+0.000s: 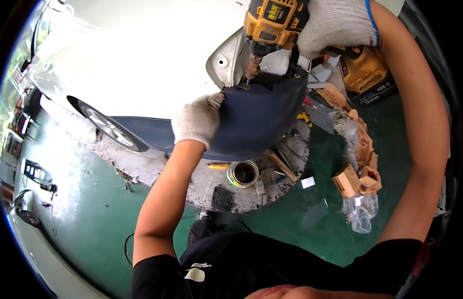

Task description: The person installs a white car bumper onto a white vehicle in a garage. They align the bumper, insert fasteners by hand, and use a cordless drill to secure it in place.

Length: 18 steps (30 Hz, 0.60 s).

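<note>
My right hand (336, 27), in a pale knitted glove with a blue cuff, grips a yellow and black cordless drill (278, 22). The drill points down, and its bit meets a round fastener (247, 86) at the top edge of a dark blue car bumper (256, 117). My left hand (197, 119), gloved too, is closed at the bumper's upper left corner, its fingertips pressed on the edge beside the white body panel (141, 65). A white bracket-like opening with a round hole (222, 62) lies just above the bumper edge.
Below the bumper stand an open can (243, 174), a yellow cutter knife (218, 165) and a wooden stick (282, 165) on a stained round platform (191, 187). Brown paper (363, 134), a small cardboard box (346, 180) and plastic wrap (362, 214) litter the green floor at right. A wheel (109, 124) is at left.
</note>
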{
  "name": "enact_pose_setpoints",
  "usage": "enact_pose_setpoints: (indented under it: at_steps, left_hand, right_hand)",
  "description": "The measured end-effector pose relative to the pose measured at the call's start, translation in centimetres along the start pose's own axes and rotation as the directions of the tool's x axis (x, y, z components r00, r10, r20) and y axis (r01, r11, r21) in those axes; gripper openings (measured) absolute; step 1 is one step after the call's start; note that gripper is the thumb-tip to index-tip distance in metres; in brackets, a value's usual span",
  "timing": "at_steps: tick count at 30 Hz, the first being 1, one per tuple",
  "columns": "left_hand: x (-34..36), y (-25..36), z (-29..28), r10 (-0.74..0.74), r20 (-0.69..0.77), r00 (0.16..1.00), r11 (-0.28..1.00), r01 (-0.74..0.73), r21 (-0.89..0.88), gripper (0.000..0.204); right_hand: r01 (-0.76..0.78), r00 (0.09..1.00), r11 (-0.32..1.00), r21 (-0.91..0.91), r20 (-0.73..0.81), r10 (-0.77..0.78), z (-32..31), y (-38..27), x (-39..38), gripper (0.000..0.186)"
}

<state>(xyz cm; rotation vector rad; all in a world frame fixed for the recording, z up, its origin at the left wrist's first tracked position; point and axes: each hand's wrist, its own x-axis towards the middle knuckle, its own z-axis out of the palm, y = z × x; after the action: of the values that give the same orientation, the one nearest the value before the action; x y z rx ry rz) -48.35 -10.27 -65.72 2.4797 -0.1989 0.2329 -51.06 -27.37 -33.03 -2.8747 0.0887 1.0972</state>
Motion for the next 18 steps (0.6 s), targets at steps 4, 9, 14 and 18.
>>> enact_pose_setpoints:
  at_steps: [4,9,14,18]
  left_hand:
    - [0.1,-0.8,-0.8,-0.123,-0.039,0.992,0.975,0.128,0.183,0.05]
    - [0.5,-0.2,2.4,0.007,0.02,1.0,0.998,-0.008,0.054,0.056]
    - [0.2,0.5,1.5,-0.147,0.309,0.94,0.72,0.316,-0.618,0.062]
    - [-0.4,1.3,1.9,-0.103,0.443,0.891,0.444,0.439,-0.781,0.067]
  right_hand:
    - [0.136,0.886,0.902,-0.411,-0.356,-0.296,3.6,0.2,1.9,0.035]
    - [0.132,0.884,0.914,-0.385,-0.372,-0.285,3.7,3.1,0.0,0.035]
    - [0.001,0.841,0.98,-0.199,-0.529,-0.108,3.8,3.1,2.4,0.027]
    - [-0.041,0.814,0.997,-0.064,-0.581,-0.003,5.0,2.6,1.9,0.024]
